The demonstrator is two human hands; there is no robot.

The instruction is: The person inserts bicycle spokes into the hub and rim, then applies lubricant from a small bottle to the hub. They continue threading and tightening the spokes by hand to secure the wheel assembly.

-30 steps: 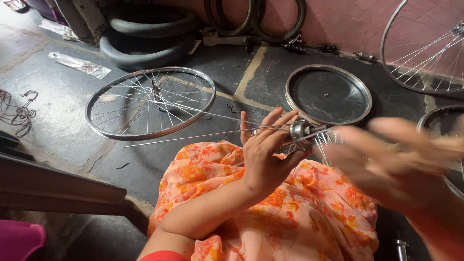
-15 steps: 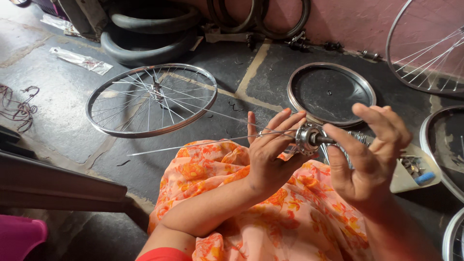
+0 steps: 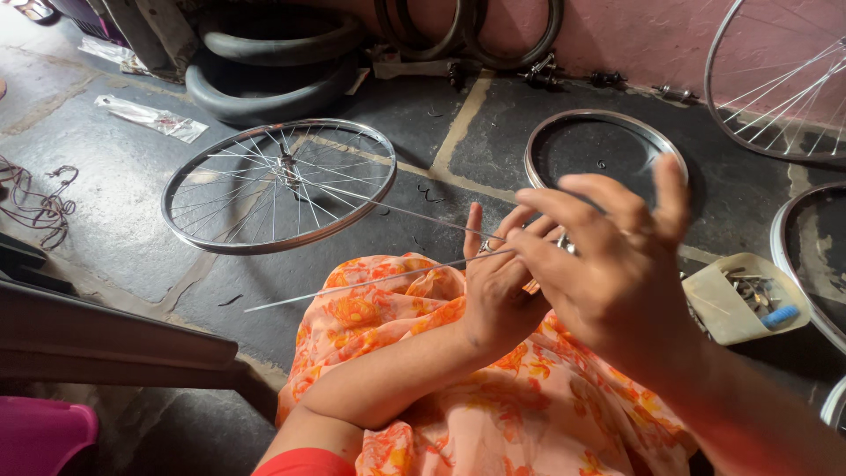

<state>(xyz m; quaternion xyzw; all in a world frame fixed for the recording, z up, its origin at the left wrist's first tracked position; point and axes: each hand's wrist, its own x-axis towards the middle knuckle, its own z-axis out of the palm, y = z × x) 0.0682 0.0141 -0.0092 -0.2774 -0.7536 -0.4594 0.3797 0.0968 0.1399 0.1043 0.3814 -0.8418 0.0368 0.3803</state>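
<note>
My left hand [image 3: 495, 286] is raised over my lap, which is covered by orange flowered cloth [image 3: 529, 405]. It grips a small metal wheel hub [image 3: 564, 243] that is almost fully hidden behind my right hand. Two thin steel spokes [image 3: 370, 282] stick out from the hub toward the left. My right hand [image 3: 617, 264] is in front of the hub, its thumb and fingertips pinched on the near end of a spoke beside my left fingers.
A spoked wheel [image 3: 278, 185] lies on the stone floor ahead, with a bare rim [image 3: 538, 145] to its right and tyres [image 3: 264, 75] behind. A beige tray of small parts [image 3: 718, 308] sits at right between more rims [image 3: 784, 256]. Another wheel [image 3: 775, 79] leans on the pink wall.
My right hand has come in from the right and moved across the hub, now covering it and pinching a spoke. My left hand has stayed in place.
</note>
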